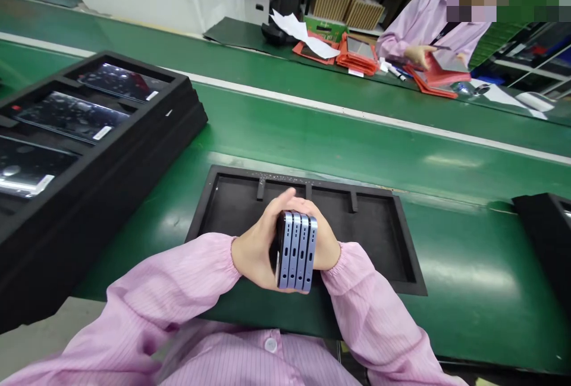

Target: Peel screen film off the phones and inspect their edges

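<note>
Several light-blue smartphones (297, 252) are pressed together in a stack, their port ends facing me. My left hand (257, 252) is wrapped round the stack from the left, thumb raised. From the right, my right hand (326, 243) closes on the same stack, its fingers partly hidden behind the phones. Under and beyond my hands lies a shallow black tray (375, 237) with short dividers along its far edge; no phones show in its visible part.
At left, stacked black foam trays (178, 118) hold dark-screened phones (71, 115). Another black tray (546, 231) stands at the right edge. Across the green bench (285, 118), a co-worker in a pink sleeve (413, 17) handles red pouches (439, 79). Papers (307, 35) lie nearby.
</note>
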Demonstrator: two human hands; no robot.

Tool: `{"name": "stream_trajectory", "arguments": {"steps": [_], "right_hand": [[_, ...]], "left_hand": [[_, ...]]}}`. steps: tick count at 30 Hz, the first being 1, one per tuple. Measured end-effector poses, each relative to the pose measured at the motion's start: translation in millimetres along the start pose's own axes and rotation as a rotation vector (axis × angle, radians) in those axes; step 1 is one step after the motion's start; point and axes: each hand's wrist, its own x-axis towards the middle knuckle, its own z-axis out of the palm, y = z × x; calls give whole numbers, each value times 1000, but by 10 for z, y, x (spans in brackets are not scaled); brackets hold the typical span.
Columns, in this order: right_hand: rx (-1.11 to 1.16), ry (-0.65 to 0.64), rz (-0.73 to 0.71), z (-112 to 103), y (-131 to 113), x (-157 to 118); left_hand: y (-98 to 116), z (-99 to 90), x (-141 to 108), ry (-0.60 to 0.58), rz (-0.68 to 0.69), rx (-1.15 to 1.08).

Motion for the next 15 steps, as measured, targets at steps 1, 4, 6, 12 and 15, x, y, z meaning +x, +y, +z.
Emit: {"name": "stream_trajectory", "arguments": {"steps": [1, 4, 6, 12, 15], "right_hand": [[7, 20, -18, -5, -8, -3], [-9, 34, -61, -23, -35, -13], [-41, 34, -95, -33, -45, -12], [-53, -77, -26, -52, -46, 25], [-30, -54, -35, -67, -63, 42]], "left_hand": [[25, 5, 2, 9, -24, 6], [80, 13, 0, 31, -13, 14], [86, 16, -8, 35, -11, 19], [47, 25, -14, 78, -50, -51], [48, 30, -12, 72, -72, -66]]}}
